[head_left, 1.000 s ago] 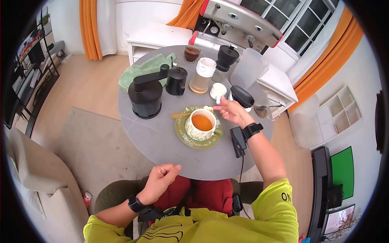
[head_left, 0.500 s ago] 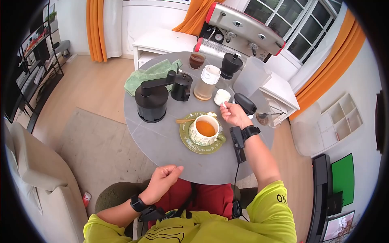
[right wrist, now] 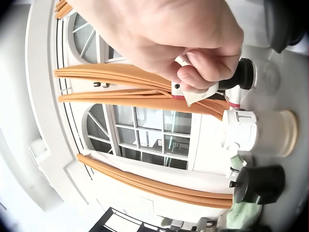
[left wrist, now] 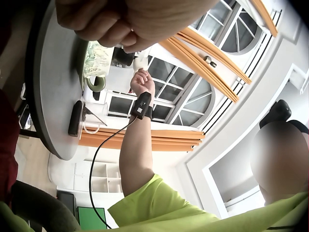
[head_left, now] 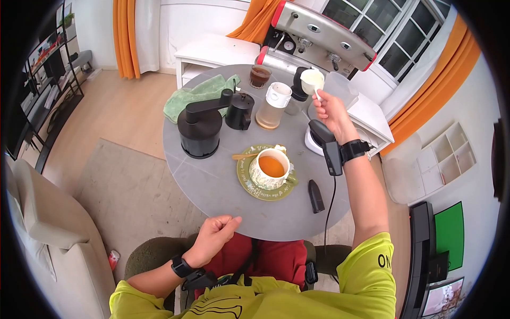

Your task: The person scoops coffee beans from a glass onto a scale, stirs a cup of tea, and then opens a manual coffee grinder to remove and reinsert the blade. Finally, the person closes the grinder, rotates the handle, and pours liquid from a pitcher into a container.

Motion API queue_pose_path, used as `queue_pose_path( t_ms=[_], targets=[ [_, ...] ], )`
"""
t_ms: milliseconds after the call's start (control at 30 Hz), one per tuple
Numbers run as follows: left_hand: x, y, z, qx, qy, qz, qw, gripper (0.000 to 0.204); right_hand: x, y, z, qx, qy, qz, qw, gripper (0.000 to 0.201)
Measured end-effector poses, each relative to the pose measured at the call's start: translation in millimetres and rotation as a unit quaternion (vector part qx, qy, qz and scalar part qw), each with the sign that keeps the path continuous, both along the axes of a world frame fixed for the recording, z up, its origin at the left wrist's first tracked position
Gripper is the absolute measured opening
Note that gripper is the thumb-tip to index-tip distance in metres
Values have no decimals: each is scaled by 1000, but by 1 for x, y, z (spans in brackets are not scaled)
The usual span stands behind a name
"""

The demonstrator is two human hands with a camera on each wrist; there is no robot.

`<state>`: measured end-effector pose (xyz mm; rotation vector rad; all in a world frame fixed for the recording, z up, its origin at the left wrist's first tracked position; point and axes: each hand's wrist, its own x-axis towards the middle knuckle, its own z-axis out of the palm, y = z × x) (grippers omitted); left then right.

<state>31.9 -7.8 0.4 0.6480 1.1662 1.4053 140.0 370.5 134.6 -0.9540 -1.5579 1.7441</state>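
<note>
Orange-brown liquid [head_left: 272,166] is already contained in the cup [head_left: 262,179]. Beyond the cup, the white jug [head_left: 311,82] is gripped aloft by the right hand [head_left: 333,112], not yet set down; nearer the body, the left hand [head_left: 213,241] is kept curled, empty.

Walls: white, with orange curtains [head_left: 126,40] hanging against them
Windows: white-framed panes [head_left: 396,50], dark outside in the head view
Floor: pale wood, with a stained beige rug [head_left: 133,181]
Furniture: round grey table [head_left: 212,196]; cream sofa [head_left: 58,223]; white cubby shelf [head_left: 443,159]
Light: bright, indoor
</note>
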Motion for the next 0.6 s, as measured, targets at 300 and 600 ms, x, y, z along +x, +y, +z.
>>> queue_pose_path(
  t_ms=[300, 600],
  targets=[
    [-1, 0, 4, -2, 7, 0, 1000, 41, -35, 4, -9, 538, -331, -128, 764, 28],
    [-1, 0, 3, -1, 10, 1, 1000, 41, -42, -27, -3, 629, -398, -125, 655, 25]
  ],
)
